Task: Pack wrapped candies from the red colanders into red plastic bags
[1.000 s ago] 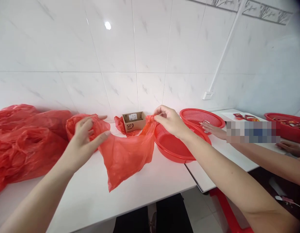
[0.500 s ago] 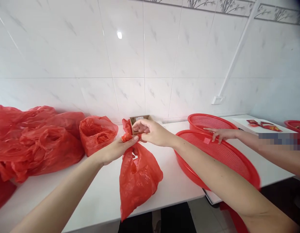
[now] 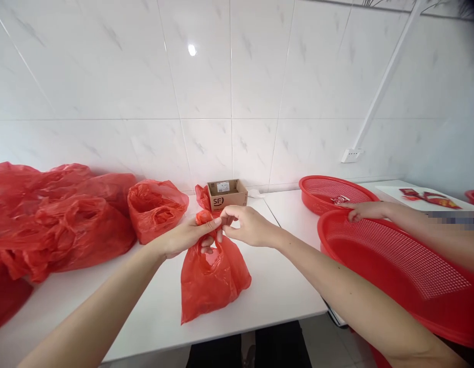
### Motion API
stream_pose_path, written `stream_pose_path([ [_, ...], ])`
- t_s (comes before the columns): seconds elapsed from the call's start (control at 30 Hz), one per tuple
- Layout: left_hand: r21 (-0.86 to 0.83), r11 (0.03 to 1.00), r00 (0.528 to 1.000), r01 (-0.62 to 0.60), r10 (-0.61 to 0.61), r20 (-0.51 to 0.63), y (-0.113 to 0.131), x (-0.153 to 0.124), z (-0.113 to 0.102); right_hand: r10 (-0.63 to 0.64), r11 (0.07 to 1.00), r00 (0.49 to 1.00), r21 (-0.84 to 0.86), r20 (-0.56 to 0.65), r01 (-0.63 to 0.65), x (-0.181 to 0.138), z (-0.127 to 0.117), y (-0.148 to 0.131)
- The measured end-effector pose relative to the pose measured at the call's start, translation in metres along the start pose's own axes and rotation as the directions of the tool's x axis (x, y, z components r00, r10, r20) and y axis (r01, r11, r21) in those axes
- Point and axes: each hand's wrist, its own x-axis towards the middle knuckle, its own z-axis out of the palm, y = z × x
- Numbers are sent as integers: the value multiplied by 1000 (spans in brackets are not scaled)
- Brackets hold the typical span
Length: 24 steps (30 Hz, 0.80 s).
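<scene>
A red plastic bag (image 3: pixel 216 278) hangs above the white table's front part, its neck gathered at the top. My left hand (image 3: pixel 193 232) is closed around that neck, thumb on top and some fingers showing behind the handle opening. With bent fingers, my right hand (image 3: pixel 250 225) pinches at the neck beside my left thumb. What the bag holds is hidden. Just behind my hands stands an open cardboard box (image 3: pixel 229 198) with another piece of red plastic (image 3: pixel 202 196) at its left side.
Several filled red bags (image 3: pixel 87 225) are heaped on the left, and an open red bag (image 3: pixel 156 209) sits beside them. On the right are a large red mesh basket (image 3: pixel 375 266), gripped by another person's hand (image 3: pixel 369 210), and a smaller red basket (image 3: pixel 309 199) behind.
My right hand has come down to the bag's neck, its fingers closing there. The co-worker's large basket has shifted right and nearer, away from the smaller one, which now shows more.
</scene>
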Motion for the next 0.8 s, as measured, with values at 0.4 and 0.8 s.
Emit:
stream_pose_path([
  [0.4,159,978,990,-132,138,-23,4,-7,-8,-20,868,999,496,50,-8,-17,10,-6],
  [0.8,840,486,709,-243,679,-188,-39,8,13,137,680,968,691,211,-247,-20,36,31],
])
